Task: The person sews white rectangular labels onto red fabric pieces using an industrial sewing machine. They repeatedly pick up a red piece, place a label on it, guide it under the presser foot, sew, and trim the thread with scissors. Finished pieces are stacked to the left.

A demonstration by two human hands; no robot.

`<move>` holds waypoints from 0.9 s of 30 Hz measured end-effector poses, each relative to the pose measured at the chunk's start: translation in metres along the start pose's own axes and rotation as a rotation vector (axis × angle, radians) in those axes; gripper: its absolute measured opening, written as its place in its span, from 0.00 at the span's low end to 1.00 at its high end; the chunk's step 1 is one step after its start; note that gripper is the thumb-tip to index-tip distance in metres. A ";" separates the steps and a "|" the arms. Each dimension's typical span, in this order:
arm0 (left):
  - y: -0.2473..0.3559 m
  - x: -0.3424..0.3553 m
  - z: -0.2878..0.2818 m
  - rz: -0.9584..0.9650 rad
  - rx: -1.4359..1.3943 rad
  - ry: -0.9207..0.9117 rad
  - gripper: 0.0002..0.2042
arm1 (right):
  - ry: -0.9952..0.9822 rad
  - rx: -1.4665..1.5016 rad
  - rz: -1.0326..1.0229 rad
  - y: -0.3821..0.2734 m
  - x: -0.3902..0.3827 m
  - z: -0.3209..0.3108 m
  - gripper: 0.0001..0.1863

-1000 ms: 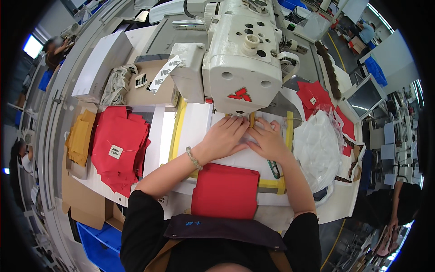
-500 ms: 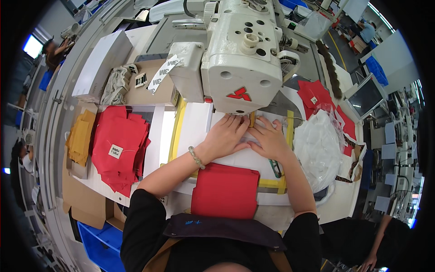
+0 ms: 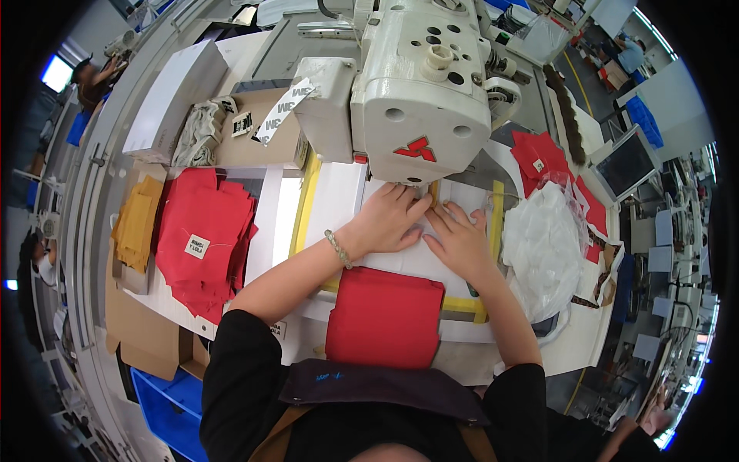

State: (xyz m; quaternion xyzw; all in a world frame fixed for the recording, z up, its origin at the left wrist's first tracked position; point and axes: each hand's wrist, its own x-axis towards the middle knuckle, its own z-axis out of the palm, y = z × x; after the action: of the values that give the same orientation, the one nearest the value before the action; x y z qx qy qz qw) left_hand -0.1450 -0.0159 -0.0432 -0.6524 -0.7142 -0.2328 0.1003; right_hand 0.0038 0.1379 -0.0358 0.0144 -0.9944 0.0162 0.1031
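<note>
Counting left to right: one mustard stack (image 3: pixel 137 219) and one red heap (image 3: pixel 212 223) at 9 o'clock, one red stack (image 3: pixel 385 316) at 6, left hand (image 3: pixel 389 219) near dial centre, one sewing machine (image 3: pixel 419 108) at 12, one mustard strip (image 3: pixel 435 191) toward 2, right hand (image 3: pixel 462 239) at 3. Strip: narrow, partly hidden, between the hands, just by the machine head. Both hands palm-down, fingers stretched forward; cannot tell if pinching. Containers: narrow box (image 3: pixel 131 277), mustard stack inside; carton (image 3: pixel 265 156) at 10, off-white bundle (image 3: pixel 202 138) inside; clear bag (image 3: pixel 543 250) at 3, white stuff inside.
</note>
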 end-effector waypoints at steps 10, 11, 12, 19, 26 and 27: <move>0.056 -0.024 -0.048 0.042 -0.357 -0.109 0.14 | 0.091 0.057 0.088 -0.007 -0.021 -0.014 0.25; 0.071 -0.031 -0.059 0.075 -0.428 -0.204 0.09 | 0.090 0.082 0.097 -0.009 -0.025 -0.019 0.24; 0.082 -0.039 -0.060 0.141 -0.405 -0.155 0.06 | 0.082 0.108 0.115 -0.010 -0.033 -0.023 0.23; 0.099 -0.058 -0.060 0.133 -0.058 -0.246 0.03 | 0.062 0.185 0.211 -0.028 -0.061 -0.051 0.19; 0.102 -0.069 -0.057 0.179 0.029 -0.190 0.06 | 0.048 0.555 0.282 -0.038 -0.099 -0.065 0.17; 0.102 -0.069 -0.059 0.212 0.060 -0.165 0.07 | 0.051 0.700 0.365 -0.042 -0.115 -0.063 0.20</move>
State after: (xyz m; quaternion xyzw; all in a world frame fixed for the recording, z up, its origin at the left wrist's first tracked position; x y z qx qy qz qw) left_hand -0.0463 -0.0998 -0.0021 -0.7379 -0.6537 -0.1450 0.0847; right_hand 0.1310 0.1012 0.0036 -0.1289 -0.9120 0.3729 0.1121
